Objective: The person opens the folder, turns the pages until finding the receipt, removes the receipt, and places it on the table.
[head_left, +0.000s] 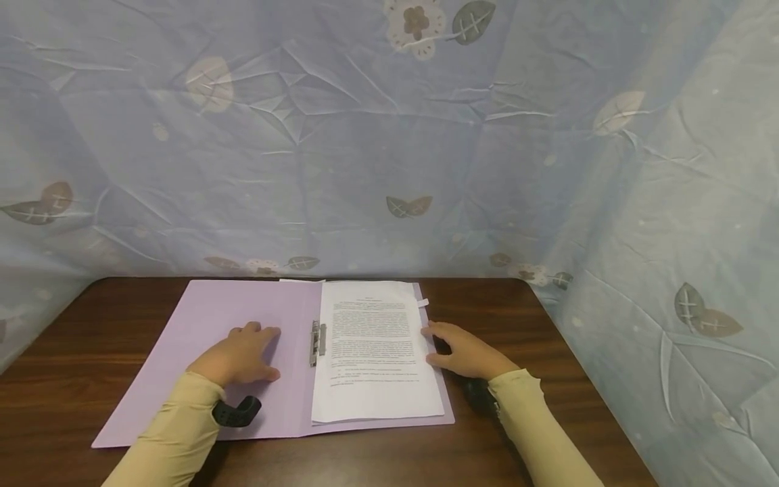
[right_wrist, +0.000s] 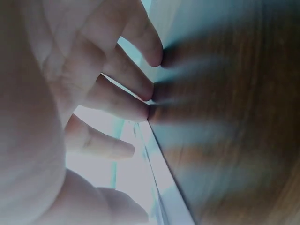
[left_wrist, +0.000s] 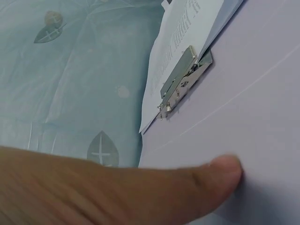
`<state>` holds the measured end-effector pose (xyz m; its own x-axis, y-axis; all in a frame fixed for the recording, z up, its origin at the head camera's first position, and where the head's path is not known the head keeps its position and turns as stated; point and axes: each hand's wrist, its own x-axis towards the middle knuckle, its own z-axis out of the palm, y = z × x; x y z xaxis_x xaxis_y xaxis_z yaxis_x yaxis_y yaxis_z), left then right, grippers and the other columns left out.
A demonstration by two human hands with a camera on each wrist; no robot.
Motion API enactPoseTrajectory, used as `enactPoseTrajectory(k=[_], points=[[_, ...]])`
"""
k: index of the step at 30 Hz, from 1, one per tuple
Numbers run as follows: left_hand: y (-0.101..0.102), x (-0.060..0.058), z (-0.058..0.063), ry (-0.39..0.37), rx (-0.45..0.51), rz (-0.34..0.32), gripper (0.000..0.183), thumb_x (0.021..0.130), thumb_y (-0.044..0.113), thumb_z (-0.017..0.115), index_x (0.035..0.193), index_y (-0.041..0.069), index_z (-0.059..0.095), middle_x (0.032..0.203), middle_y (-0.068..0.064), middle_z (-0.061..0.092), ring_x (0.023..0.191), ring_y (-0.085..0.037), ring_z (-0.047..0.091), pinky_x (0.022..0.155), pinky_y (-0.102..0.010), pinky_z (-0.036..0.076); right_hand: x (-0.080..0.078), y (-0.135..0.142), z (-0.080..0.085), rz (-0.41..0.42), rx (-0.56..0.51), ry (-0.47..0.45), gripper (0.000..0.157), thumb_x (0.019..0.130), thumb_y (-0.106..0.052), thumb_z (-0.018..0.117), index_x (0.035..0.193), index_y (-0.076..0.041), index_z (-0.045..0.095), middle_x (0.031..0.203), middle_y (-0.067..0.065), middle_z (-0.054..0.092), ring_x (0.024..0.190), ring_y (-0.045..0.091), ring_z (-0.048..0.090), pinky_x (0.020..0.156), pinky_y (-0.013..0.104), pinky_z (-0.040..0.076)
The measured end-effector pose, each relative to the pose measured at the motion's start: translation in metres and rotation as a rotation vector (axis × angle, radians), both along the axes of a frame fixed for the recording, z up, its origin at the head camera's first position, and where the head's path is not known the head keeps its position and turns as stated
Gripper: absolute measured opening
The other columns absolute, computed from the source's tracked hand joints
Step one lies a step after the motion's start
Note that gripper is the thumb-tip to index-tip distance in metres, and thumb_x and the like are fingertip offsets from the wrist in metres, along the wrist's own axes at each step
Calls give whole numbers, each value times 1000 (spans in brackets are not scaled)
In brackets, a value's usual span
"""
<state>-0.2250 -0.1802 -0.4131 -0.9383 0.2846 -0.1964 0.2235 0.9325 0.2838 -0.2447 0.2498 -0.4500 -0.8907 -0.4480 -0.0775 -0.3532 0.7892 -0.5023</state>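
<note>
A lilac folder [head_left: 201, 325] lies spread flat on the table. Its metal clip [head_left: 315, 341] sits by the spine, and in the left wrist view the clip's lever stands beside the paper edge. On the right half rests a stack of printed sheets [head_left: 380, 399]. My left hand [head_left: 239, 355] rests on the folder's left cover with fingers loosely spread, holding nothing. The right hand [head_left: 467, 352] is at the right edge of the sheets and folder, thumb and fingers apart; in the right wrist view several fingertips touch the wooden surface next to that edge.
The dark wooden table [head_left: 505, 304] extends on both sides of the folder. A patterned cloth [head_left: 353, 169] hangs behind the table and along its right side. A small white tab [head_left: 422, 303] sticks out past the sheets' right edge. Black wrist straps [head_left: 237, 411] are on the arms.
</note>
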Motion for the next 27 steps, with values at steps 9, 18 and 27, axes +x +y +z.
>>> enactPoseTrajectory(k=[9,18,27], points=[[-6,-2,1,-32,22,18,86,79,34,89,145,-5,52,149,-44,37,134,-65,38,105,-73,38,4,-3,4,0,49,-23,62,96,-28,74,150,-5,54,164,20,36,152,40,31,120,59,30],[-3,-2,2,-33,-12,9,82,79,36,89,142,-4,56,147,-39,45,134,-60,45,107,-69,39,2,-4,6,-96,65,9,48,97,-27,72,140,-6,64,156,16,49,148,38,41,119,57,33],[1,1,1,-19,10,-42,78,76,31,91,140,-1,60,144,-32,53,132,-55,49,107,-67,41,4,-1,18,-154,50,-13,33,98,-26,71,124,-8,74,148,16,58,142,40,48,116,57,37]])
